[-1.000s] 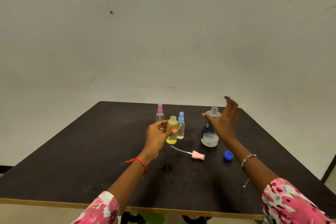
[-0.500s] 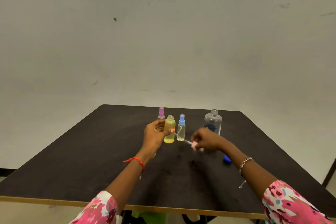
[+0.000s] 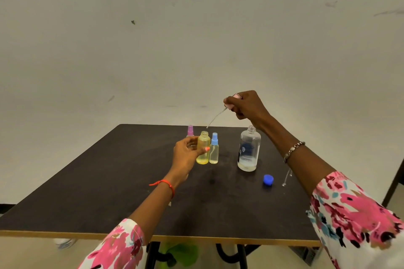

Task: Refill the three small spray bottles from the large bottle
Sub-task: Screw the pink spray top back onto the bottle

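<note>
Pinching the pink plastic spray pump [image 3: 229, 106] in curled fingers, the right hand [image 3: 249, 105] holds its thin clear dip tube [image 3: 215, 118] slanting down-left, tip just above the open small yellow plastic bottle [image 3: 203, 156], which the left hand [image 3: 185, 156] grips upright on the dark table [image 3: 109, 192].

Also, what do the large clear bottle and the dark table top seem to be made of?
Large clear bottle: probably glossy transparent plastic; the liquid inside shows through its wall. Dark table top: likely matte laminated board; a pale wood-coloured edge runs along its front.
</note>
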A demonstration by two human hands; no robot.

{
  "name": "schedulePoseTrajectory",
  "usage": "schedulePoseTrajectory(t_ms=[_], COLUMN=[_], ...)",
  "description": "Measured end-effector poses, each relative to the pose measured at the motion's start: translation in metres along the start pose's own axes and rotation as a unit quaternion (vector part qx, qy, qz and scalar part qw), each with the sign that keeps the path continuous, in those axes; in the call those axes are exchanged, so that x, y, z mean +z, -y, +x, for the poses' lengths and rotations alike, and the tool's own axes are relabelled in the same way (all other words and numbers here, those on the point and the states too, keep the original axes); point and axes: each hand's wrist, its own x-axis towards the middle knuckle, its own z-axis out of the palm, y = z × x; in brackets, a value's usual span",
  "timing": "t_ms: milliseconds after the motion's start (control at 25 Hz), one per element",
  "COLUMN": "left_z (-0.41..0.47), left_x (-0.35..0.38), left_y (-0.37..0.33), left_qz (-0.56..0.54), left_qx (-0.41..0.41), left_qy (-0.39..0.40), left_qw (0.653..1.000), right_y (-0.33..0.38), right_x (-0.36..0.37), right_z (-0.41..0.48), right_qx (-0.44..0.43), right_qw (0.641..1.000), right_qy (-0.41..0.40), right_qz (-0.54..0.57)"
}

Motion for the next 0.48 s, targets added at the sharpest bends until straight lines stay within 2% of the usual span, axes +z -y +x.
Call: schedulePoseTrajectory(t_ms=[240,480], left_z=[-0.003,-0.007], left_x=[0.002,0.008], left_y=[-0.006,-0.014], left_qz=[0.006,-0.005], left_qx=[0.012,0.02], left_qy=[0.017,0.028], left_qw=[1.0,0.999], right_y=[0.005,0.007], right_x=[0.003,0.022], right_z=[0.001,-0.01], right_qx=[-0.016,-0.019], right_qw=[0.994,0.955], right_qy=[0.044,0.185], right_qz=[-0.099,-0.23])
